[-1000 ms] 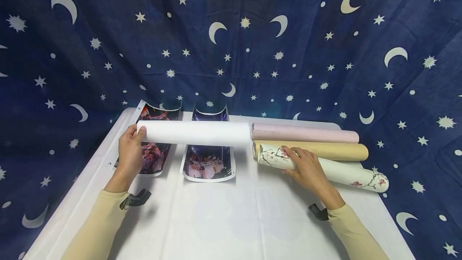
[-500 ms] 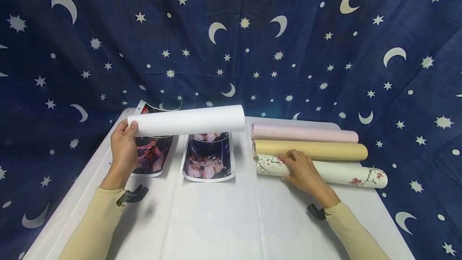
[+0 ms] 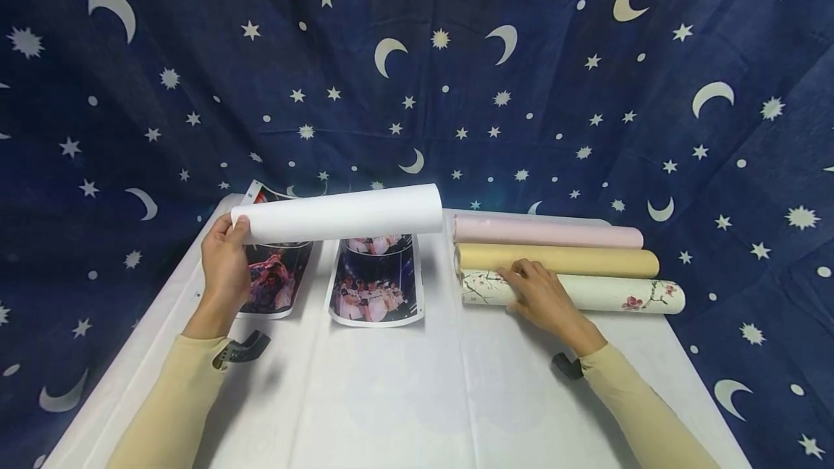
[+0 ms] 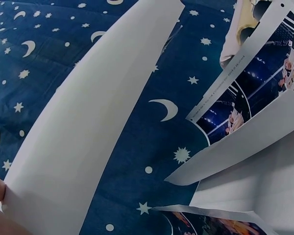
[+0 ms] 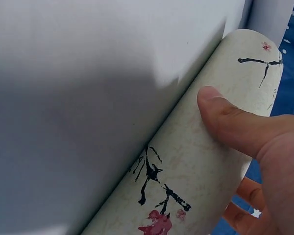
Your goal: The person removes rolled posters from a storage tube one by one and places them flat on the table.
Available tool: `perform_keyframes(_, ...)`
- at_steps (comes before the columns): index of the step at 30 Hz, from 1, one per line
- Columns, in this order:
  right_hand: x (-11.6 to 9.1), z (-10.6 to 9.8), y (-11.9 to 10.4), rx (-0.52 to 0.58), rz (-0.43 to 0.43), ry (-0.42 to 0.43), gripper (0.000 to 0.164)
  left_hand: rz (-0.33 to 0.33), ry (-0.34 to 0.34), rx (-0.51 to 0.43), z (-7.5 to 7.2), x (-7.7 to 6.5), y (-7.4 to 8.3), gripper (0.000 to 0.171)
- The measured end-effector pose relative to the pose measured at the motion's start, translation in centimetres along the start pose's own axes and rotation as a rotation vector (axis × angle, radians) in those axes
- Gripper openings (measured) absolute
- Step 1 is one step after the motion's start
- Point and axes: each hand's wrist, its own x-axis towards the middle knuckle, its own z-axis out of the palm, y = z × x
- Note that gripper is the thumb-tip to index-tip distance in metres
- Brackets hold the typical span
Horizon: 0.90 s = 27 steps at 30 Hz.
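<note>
My left hand point(image 3: 224, 259) pinches the left end of a white paper roll point(image 3: 339, 214), thumb on the near side. The roll is held above the table with its right end raised. Its plain curved sheet point(image 4: 88, 112) fills much of the left wrist view. On the right, my right hand point(image 3: 544, 299) grips a cream wallpaper roll point(image 3: 599, 293) printed with blossom branches. In the right wrist view the thumb presses on the blossom roll point(image 5: 186, 137), and the fingers reach round its other side. This roll lies alongside a yellow roll point(image 3: 580, 260).
Behind the yellow roll lies a pink roll point(image 3: 554, 231). Two curled photo posters, a left one point(image 3: 276, 281) and a right one point(image 3: 371, 292), lie partly beneath the raised white roll. The white-covered table point(image 3: 391, 396) meets a dark blue star-and-moon cloth point(image 3: 430, 107) at the back.
The white roll has risen and tilted, its right end now higher and away from the pink roll. My right hand has swung the blossom roll parallel against the yellow one; the rolls shifted slightly back.
</note>
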Motion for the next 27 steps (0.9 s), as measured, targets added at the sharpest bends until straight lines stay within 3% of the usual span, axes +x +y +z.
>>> perform_keyframes(5,0.8,0.4,0.4,0.002,-0.011,0.006,0.077,0.008,-0.014,0.028,0.0,0.0,-0.2,0.032)
perform_keyframes(16,3.0,0.3,1.5,0.013,0.027,-0.038,0.077,0.006,-0.023,-0.033,0.3,0.3,-0.6,0.023)
perform_keyframes(22,3.8,0.3,2.2,0.024,0.04,-0.05,0.077,-0.028,-0.016,-0.015,0.8,0.4,-1.0,0.019)
perform_keyframes(27,3.8,0.7,2.5,0.043,0.047,-0.051,0.076,-0.063,-0.03,0.024,1.0,0.4,-1.7,0.025)
